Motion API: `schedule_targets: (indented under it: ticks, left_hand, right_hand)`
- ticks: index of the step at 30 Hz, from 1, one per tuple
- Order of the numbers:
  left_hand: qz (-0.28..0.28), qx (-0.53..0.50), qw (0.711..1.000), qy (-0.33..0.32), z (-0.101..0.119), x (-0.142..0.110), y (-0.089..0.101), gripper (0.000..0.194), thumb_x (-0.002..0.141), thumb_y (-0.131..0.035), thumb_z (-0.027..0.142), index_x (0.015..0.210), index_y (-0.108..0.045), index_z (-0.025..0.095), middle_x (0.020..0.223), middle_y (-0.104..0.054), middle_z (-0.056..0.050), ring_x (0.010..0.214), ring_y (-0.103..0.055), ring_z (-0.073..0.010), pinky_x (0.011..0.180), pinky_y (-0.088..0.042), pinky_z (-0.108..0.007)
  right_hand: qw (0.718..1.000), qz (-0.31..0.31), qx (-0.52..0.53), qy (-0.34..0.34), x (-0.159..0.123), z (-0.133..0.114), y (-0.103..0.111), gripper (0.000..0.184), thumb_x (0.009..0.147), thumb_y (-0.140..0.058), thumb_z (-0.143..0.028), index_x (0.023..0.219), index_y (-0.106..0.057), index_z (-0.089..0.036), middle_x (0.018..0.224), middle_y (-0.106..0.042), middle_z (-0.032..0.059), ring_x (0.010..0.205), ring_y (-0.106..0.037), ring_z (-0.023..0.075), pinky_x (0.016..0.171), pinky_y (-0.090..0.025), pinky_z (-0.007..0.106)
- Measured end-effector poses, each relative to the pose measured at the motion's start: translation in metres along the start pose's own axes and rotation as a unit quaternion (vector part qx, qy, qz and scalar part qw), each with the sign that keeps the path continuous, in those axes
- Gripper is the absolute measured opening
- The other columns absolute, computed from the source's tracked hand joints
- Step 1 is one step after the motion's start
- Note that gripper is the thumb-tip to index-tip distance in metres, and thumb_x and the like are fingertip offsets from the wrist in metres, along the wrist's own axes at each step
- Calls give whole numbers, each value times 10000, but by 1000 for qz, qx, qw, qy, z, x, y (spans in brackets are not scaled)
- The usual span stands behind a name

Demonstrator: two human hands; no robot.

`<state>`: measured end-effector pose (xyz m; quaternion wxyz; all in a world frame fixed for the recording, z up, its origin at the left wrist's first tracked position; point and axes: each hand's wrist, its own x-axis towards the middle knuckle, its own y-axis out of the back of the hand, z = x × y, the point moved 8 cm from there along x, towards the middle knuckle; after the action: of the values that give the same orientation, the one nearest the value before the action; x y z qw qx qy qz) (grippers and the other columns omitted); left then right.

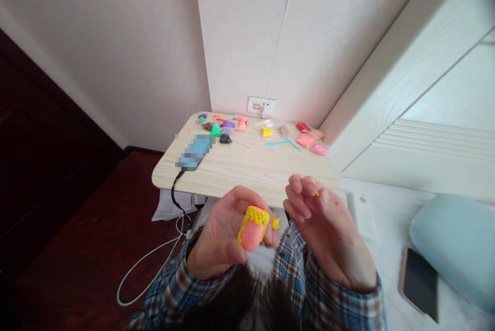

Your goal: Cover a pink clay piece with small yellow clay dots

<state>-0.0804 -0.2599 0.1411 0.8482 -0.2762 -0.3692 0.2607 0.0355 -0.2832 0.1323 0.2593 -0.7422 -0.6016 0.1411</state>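
Observation:
My left hand is closed around a small pink clay figure, whose top and sides are covered with little yellow clay balls. A separate lump of yellow clay sits on the fingers of that same hand. To the right, my right hand is raised with the thumb and index finger pinched together. Between those fingertips shows a tiny bit of yellow clay. Both hands are in front of the near edge of a pale wooden table, apart from each other.
Several bags of coloured clay lie along the table's back, including a yellow one and a black one. Light blue sticks lie nearby. A phone with a cable rests at left. Another phone and a pale blue cushion are at right.

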Motion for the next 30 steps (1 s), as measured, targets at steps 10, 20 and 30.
schedule_targets:
  ticks: [10,20,30]
  left_hand:
    - [28,17,999,26,-1,-3,4,296,808,-868,346,1065,-751,255,674,-515,40,624,-456,-94,600,-430,-189]
    - [58,40,997,44,-4,-3,10,328,780,-886,403,999,-708,235,671,-506,40,618,-460,-103,601,-425,-220]
    - [48,35,998,28,-1,-4,9,302,816,-857,382,1053,-731,244,690,-520,36,638,-443,-98,603,-397,-207]
  right_hand:
    - [998,-37,51,-31,1,2,-5,243,833,-878,-408,768,-719,-234,743,-497,-20,590,-257,117,498,-340,224]
    - [996,-30,76,-36,5,9,1,221,819,-901,-401,779,-754,-242,664,-438,-47,571,-276,104,529,-386,189]
    - [994,-18,97,-47,11,17,2,333,840,-882,-420,718,-639,-227,692,-341,-63,592,-266,109,554,-397,181]
